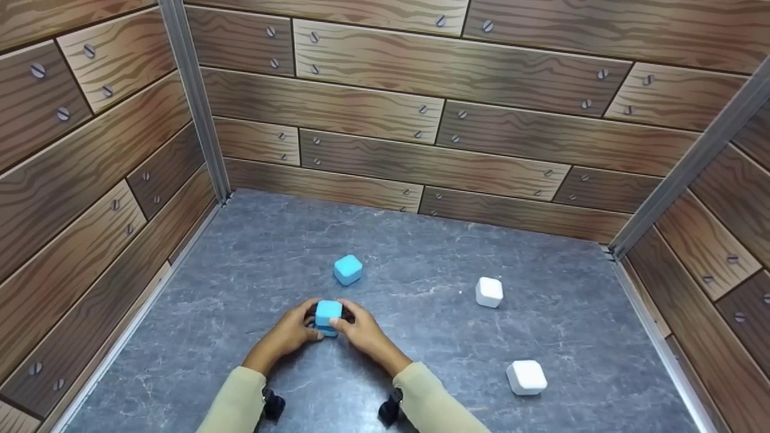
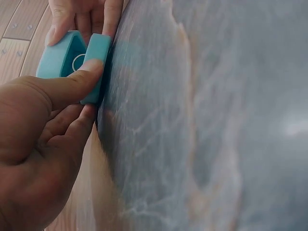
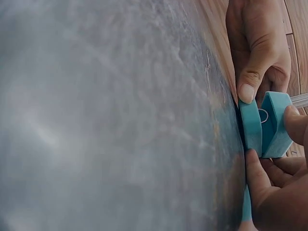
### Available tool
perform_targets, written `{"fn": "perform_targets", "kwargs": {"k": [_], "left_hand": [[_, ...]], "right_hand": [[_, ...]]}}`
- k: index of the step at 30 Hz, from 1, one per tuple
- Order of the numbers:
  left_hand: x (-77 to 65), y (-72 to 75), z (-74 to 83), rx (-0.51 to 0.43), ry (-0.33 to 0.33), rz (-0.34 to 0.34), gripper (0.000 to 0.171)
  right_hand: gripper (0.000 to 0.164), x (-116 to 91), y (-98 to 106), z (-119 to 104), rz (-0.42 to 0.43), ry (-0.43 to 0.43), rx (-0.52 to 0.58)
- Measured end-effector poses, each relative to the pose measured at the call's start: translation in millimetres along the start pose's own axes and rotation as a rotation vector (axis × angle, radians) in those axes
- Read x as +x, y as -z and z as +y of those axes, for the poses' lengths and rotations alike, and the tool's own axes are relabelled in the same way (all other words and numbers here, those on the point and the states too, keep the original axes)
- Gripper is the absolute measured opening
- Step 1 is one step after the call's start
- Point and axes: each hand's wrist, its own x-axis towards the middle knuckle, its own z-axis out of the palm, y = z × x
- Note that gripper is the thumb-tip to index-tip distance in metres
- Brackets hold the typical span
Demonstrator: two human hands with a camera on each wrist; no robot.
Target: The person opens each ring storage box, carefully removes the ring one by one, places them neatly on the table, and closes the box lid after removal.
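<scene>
A small turquoise ring box (image 1: 328,311) sits on the grey surface between both hands, its lid (image 3: 279,127) tilted partway up from the base (image 3: 250,126). Inside the gap a thin ring (image 2: 77,62) shows. My left hand (image 1: 293,328) holds the base, thumb pressed on its near side. With the thumb on the lid, my right hand (image 1: 363,329) grips the box from the other side, one finger against the base. Some fingers of both hands are hidden behind the box. Just beyond stands another turquoise box (image 1: 348,270), closed.
Two white boxes stand to the right, one farther back (image 1: 489,292) and one nearer (image 1: 527,377). Wood-patterned walls (image 1: 361,96) enclose the marbled grey surface (image 1: 415,258) at the back and both sides, with metal posts (image 1: 195,96) at the corners.
</scene>
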Motion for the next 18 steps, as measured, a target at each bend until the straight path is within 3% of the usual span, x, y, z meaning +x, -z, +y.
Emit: {"fn": "perform_targets", "kwargs": {"k": [5,18], "left_hand": [[0.0,0.6,-0.3,0.029,-0.029,-0.009,0.075],[0.7,-0.8,0.1,0.035,-0.01,0.002,0.081]], "right_hand": [[0.058,-0.1,-2.7,-3.2,0.008,-0.017,0.035],[0.057,2.3,-2.0,-10.9,0.018,-0.089,0.102]]}}
